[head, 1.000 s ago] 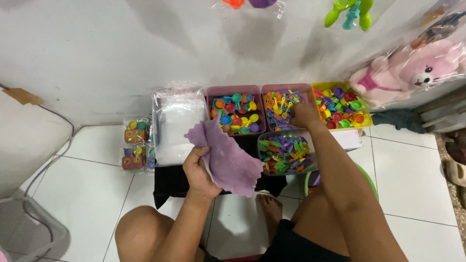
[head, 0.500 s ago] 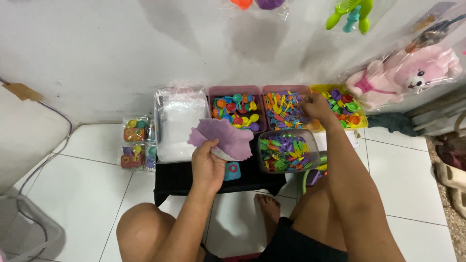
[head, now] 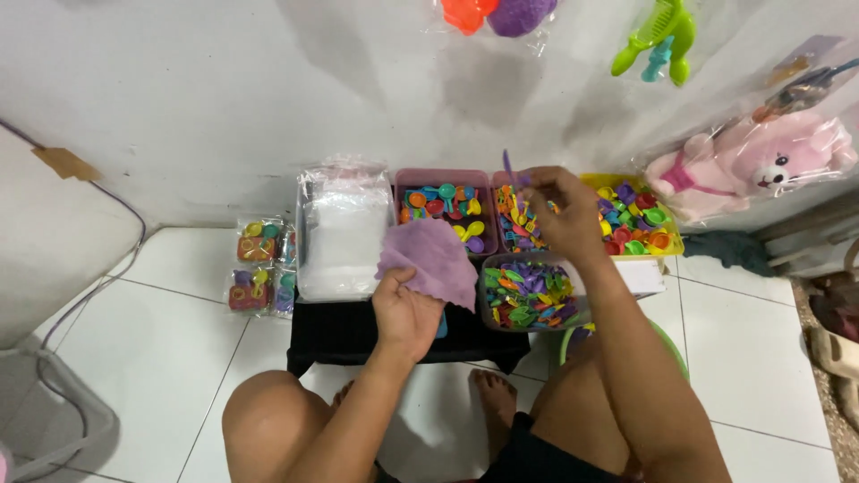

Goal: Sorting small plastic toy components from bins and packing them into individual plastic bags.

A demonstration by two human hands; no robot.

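Observation:
My left hand [head: 407,309] grips a purple cloth [head: 431,258] above the black stool [head: 358,335]. My right hand [head: 557,204] pinches a thin purple plastic toy piece [head: 506,167], lifted over the middle pink bin of small colourful toy utensils [head: 517,224]. To the left of that bin stands another pink bin [head: 443,207] with toy spoons. A yellow bin [head: 637,219] of toy cups stands to the right. A clear tub of mixed coloured pieces [head: 530,293] sits just under my right forearm.
A stack of clear plastic bags [head: 342,231] lies at the stool's left end. Small packed toy sets [head: 261,266] lie on the white tiled floor. A bagged pink plush [head: 761,165] and hanging toys [head: 658,40] line the wall. My bare knees and foot [head: 492,407] are below.
My right hand has risen out of the bins holding a purple piece. My left hand with the cloth has shifted slightly lower and to the right.

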